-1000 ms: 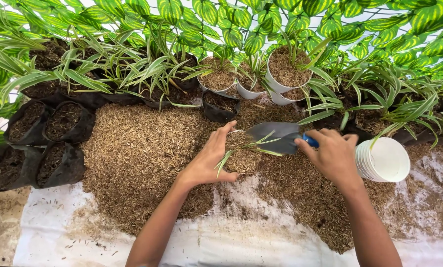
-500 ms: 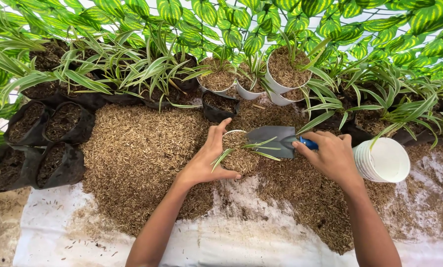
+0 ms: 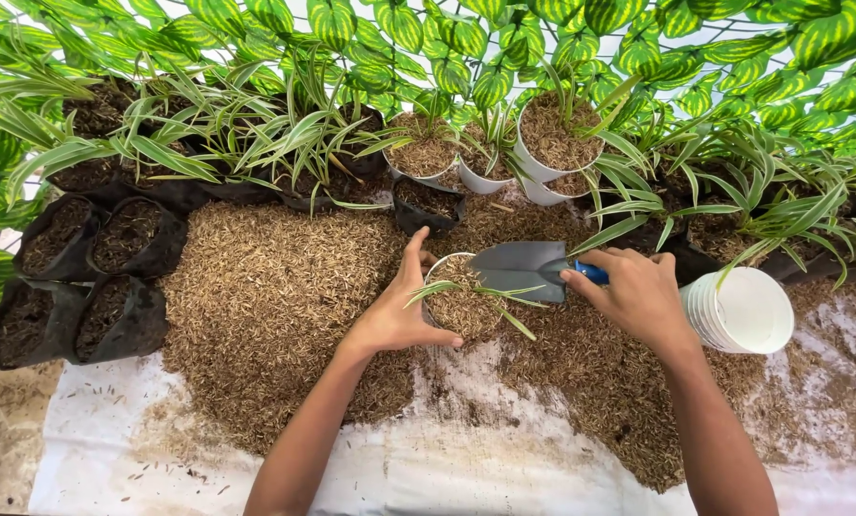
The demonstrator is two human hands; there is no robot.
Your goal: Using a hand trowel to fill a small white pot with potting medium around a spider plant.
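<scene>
A white sheet [image 3: 504,468] covers the ground, with bare room nearest the person, while a broad heap of husk mix [image 3: 275,306] fills the middle. Filled white pots [image 3: 552,143], black grow bags [image 3: 74,287] and striped-leaf plants [image 3: 256,134] crowd the far edge, and a stack of white cups [image 3: 743,311] lies on its side at right. The left hand [image 3: 394,315] curls around a small white pot [image 3: 461,306] holding a leafy seedling, fingers wrapped on its rim. The right hand [image 3: 638,291] grips a blue-handled trowel [image 3: 523,266], fingers closed on the handle, blade level over the pot.
</scene>
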